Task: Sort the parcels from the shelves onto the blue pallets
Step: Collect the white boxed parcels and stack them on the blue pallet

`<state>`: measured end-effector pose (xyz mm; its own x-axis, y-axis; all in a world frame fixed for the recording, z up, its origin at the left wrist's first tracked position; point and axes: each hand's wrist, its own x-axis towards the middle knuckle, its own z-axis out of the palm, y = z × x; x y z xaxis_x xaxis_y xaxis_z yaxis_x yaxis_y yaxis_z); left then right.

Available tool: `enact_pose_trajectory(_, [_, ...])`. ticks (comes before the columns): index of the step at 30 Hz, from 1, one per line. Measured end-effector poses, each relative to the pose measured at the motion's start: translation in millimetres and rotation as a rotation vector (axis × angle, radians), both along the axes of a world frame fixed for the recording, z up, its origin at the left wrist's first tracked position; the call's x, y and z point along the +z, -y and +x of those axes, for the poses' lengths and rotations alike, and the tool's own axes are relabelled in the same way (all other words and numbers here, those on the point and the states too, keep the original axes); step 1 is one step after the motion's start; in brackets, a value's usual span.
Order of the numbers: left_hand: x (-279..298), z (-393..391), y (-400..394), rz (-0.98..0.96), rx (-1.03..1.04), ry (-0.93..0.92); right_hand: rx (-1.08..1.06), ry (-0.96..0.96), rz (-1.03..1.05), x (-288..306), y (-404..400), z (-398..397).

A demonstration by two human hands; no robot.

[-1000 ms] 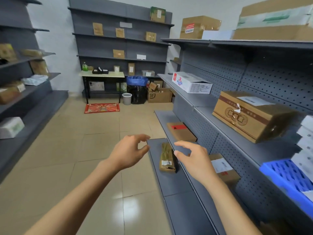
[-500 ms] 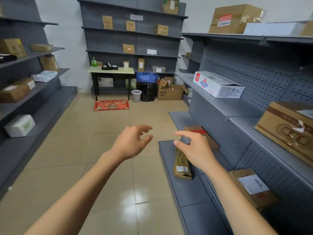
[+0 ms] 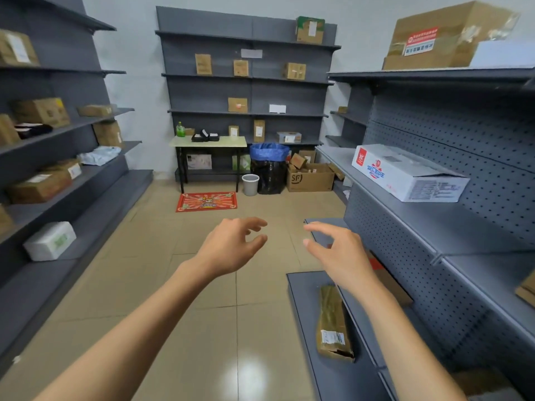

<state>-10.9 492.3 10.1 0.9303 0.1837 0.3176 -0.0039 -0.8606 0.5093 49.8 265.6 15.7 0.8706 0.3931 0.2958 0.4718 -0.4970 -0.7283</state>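
Observation:
My left hand (image 3: 231, 247) and my right hand (image 3: 341, 256) are held out in front of me over the aisle, fingers loosely spread, holding nothing. Below my right forearm a long brown parcel (image 3: 333, 322) with a white label lies on the bottom shelf (image 3: 304, 299) of the right rack. A white box with red and blue print (image 3: 408, 172) sits on the middle shelf to the right, beyond my right hand. A large taped cardboard box (image 3: 445, 36) stands on the top right shelf. No blue pallet shows in this view.
Grey racks line both sides and the back wall, with several cardboard parcels on them. A white foam box (image 3: 50, 240) sits low on the left rack. At the far end are a small table (image 3: 208, 141), a blue-lined bin (image 3: 269, 166), a grey bucket (image 3: 250, 184), an SF carton (image 3: 309, 178) and a red mat (image 3: 206, 201).
The view has swung left and up along the aisle; the brown printed box and blue pallet on the right have left the frame. Both hands stay raised and hold nothing.

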Motion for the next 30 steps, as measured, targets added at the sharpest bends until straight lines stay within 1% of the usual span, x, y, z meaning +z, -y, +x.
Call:
enact_pose_trajectory(6, [23.4,78.3,20.0,0.024,-0.088,0.044,-0.024,0.038,-0.011,21.3,28.2,59.9])
enact_pose_trajectory(8, [31.8,104.7,29.5,0.038,-0.131,0.074,-0.069,0.067,-0.017,28.9,40.8,77.7])
enact_pose_trajectory(12, [43.9,155.6,47.8,0.038,-0.232,0.126,-0.202,0.165,-0.095,38.4,63.8,107.7])
enact_pose_trajectory(15, [49.1,193.8,58.6,0.02,-0.306,0.128,-0.28,0.162,-0.095,38.3,73.9,123.3])
enact_pose_trajectory(18, [51.0,230.4,63.1,0.011,-0.385,0.146,-0.347,0.154,-0.071,41.1,75.5,138.6])
enact_pose_trajectory(22, [63.0,276.7,60.3,0.011,-0.485,0.171,-0.449,0.205,-0.036,57.7,70.3,157.9])
enact_pose_trajectory(27, [92.9,325.8,61.5,-0.004,-0.6,0.236,-0.589,0.288,-0.103,90.0,62.5,172.6])
enact_pose_trajectory(30, [113.4,344.8,74.9,-0.05,-0.696,0.301,-0.667,0.342,-0.125,106.5,59.6,170.9])
